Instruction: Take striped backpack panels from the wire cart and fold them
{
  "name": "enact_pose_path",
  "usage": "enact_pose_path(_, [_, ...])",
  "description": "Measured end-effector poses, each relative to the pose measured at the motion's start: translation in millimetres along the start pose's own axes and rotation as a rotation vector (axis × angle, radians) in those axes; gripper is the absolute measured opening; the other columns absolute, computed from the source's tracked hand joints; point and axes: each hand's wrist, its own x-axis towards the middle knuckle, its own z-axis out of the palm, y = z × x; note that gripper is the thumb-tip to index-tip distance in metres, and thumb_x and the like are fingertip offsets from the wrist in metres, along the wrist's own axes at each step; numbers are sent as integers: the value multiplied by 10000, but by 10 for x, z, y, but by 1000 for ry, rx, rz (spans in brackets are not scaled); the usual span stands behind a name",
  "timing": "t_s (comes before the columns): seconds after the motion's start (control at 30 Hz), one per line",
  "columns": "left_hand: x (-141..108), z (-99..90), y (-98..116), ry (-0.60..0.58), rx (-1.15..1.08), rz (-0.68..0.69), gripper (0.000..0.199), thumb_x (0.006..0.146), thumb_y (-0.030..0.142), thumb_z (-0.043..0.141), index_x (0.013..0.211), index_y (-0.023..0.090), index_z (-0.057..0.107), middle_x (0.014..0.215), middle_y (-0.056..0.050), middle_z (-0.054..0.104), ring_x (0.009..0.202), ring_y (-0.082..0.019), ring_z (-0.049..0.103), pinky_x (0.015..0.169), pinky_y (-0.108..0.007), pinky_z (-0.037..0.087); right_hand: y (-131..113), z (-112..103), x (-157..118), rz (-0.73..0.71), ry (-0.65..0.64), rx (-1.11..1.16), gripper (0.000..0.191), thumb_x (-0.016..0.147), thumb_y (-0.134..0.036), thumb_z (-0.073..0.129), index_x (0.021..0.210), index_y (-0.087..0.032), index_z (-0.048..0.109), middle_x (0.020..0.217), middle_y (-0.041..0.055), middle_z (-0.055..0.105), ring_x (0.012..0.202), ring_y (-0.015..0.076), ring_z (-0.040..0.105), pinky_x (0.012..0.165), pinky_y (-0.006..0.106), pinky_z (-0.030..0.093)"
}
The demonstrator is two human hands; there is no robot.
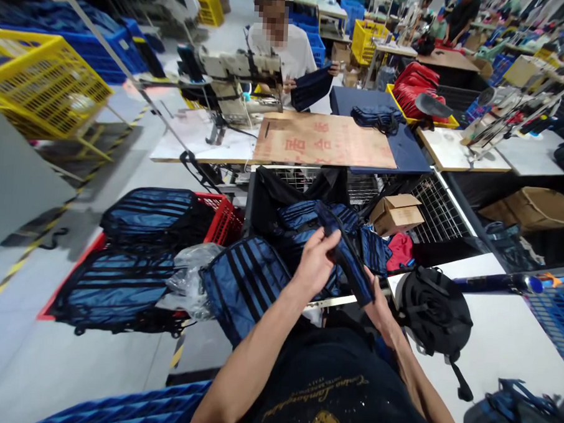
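Observation:
A dark blue fabric panel with black edging [352, 267] is held up in front of my body, tilted and seen nearly edge-on. Closed on its upper left side is my left hand [318, 258], thumb on top. Lower down, my right hand [375, 298] grips the panel's right side, its fingers partly hidden behind the fabric. Beside my left forearm lies a blue panel with black straps [251, 279]. More blue strapped panels [300, 213] are heaped in the black-lined bin just beyond my hands.
A red crate [223, 218] at left bears stacked blue panels, with clear plastic [192, 273] beside it. On the right, a black backpack [431, 311] rests on a white table [501, 333]. Across the bin, a person [293, 56] holds dark fabric behind a sewing machine [241, 79]. A small cardboard box [396, 213] stands nearby.

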Motion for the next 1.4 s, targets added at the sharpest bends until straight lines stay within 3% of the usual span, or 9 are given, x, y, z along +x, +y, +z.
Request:
enact_pose_path(0.1, [248,-86,271,85,-93,36,127,934,205,854,984,160,746,891,0,760,745,-114,703,768,-241,588,-175,-99,-93,-72,-168,-33,749,658,-589,999,1304,-291,767,1405,95,728,1439,326,594,1196,462,504])
enact_pose_path(0.2, [405,-215,462,184,-160,34,67,1018,177,755,961,142,752,882,-12,780,764,-122,738,781,-240,611,-258,-67,-90,-192,-130,-327,640,575,-319,1037,1166,-262,799,1304,88,731,1405,340,574,1260,462,420])
enact_pose_path(0.33, [536,-391,693,255,-141,94,129,1062,193,707,949,147,749,889,-19,788,830,-126,760,870,-245,620,-312,216,9,-404,-128,-607,235,879,-394,822,1050,-236,793,1192,81,717,1261,309,626,1196,428,448])
enact_pose_path(0.47, [534,-503,817,289,-85,248,216,1087,356,695,992,170,747,857,-3,754,781,-110,711,837,-224,594,-485,548,32,-548,-225,-612,279,1076,-458,597,969,-237,728,990,46,697,963,227,648,965,332,506])
enact_pose_path(0.63, [226,-581,408,227,350,320,427,924,584,843,1158,242,738,1107,-22,734,1014,-164,697,875,-254,557,-729,823,98,-659,-83,-648,364,1115,-507,505,883,-246,608,845,-6,582,773,179,538,775,298,440])
enact_pose_path(0.83, [-39,-619,-143,162,812,273,446,969,657,738,997,212,723,944,-10,654,899,-178,598,827,-279,497,-798,975,306,-666,-177,-766,415,1129,-570,458,893,-254,587,829,-10,588,752,183,527,741,294,422])
enact_pose_path(0.97, [-1,-617,-161,177,795,295,469,971,592,763,780,200,592,758,40,534,735,-133,496,711,-251,418,-785,1011,340,-685,-270,-827,406,1138,-567,446,927,-260,607,851,1,616,759,194,541,741,300,422])
enact_pose_path(1.2, [198,-653,320,345,457,421,414,915,570,823,930,188,663,820,18,639,698,-118,581,642,-227,449,-689,879,235,-592,-365,-881,473,1129,-609,465,814,-259,517,745,-40,515,679,163,465,694,285,381])
enact_pose_path(1.4, [25,-348,-185,74,414,208,425,975,580,768,1076,235,542,750,69,607,584,-89,550,639,-227,474,-703,962,333,-528,-278,-863,397,1126,-593,401,960,-273,568,792,-23,614,685,186,542,683,294,380])
